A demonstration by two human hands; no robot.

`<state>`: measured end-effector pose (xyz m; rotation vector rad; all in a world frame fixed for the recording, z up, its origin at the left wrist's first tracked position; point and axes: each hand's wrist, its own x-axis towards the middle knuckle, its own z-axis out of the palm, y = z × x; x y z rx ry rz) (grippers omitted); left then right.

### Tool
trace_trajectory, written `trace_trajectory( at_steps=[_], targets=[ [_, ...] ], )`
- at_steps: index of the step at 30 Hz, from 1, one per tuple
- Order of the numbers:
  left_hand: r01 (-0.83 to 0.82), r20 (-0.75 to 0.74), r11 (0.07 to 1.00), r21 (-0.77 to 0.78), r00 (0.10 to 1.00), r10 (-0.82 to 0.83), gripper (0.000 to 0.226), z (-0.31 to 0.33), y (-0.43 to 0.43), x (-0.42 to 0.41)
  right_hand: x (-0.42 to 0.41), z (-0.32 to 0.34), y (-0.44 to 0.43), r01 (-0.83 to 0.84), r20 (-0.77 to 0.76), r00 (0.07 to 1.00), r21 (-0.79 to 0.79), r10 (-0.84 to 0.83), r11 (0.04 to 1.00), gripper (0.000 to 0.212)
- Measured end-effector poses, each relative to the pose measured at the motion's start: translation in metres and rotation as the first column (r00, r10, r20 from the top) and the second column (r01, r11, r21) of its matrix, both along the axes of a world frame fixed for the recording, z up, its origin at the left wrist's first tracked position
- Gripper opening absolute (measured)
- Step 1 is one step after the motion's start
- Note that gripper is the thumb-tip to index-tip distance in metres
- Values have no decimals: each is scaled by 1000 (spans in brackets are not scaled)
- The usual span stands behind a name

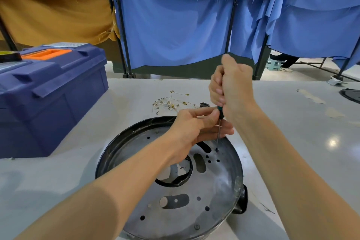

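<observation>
A round black appliance base with a grey metal plate full of holes and slots lies on the white table in front of me. My right hand grips the handle of a screwdriver held upright, its tip set in a screw hole near the plate's far right. My left hand pinches the screwdriver at the bottom of its dark green handle, thumb and fingers around the shaft's top. Most of the handle is hidden inside my right fist.
A dark blue toolbox with an orange handle stands at the left. A tangle of thin wires with brass terminals lies beyond the base. Another black part sits at the table's right edge. Blue and tan cloth screens hang behind.
</observation>
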<state>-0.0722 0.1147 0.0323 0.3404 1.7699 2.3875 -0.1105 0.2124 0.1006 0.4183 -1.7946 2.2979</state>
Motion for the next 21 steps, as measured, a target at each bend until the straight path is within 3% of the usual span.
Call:
trace_trajectory(
  at_steps=[2,4,6,8,10,12,14,16,18,19,21],
  targets=[
    [14,-18,1000,-27,1000,-14,17,-1,2,0,5,-9,-7,293,-120,949,1,-291,956,64],
    [21,-28,999,-42,999,-22,20,-1,2,1,8,-10,-6,325,-154,935,12,-320,945,68],
    [18,-26,999,-40,999,-19,23,0,1,1,6,0,2,40,-46,998,96,-36,995,64],
    [26,-16,999,-40,1000,-27,26,0,-1,1,2,13,13,-304,107,951,164,290,938,60],
    [44,-13,998,-42,999,-44,26,-1,-1,1,-2,15,17,-428,134,902,140,411,893,62],
    [38,-1,999,-8,999,-38,24,-2,-2,0,-4,9,11,-321,70,946,78,316,944,63],
    [21,14,999,39,1000,-21,26,-1,-3,-1,-4,0,2,-15,-43,999,62,18,998,63],
    [9,2,1000,26,1000,-9,21,-1,-1,-2,-1,-8,-6,313,-150,942,69,-300,947,66],
    [-1,-19,1000,-15,1000,1,16,-2,1,-2,3,-11,-8,391,-183,908,48,-377,919,66],
    [-5,-19,1000,-19,1000,5,16,-2,1,-2,4,-10,-5,307,-165,941,50,-296,950,64],
    [-7,-6,1000,-15,1000,7,20,-1,0,-1,3,2,7,-47,-45,998,118,53,992,58]
  ],
)
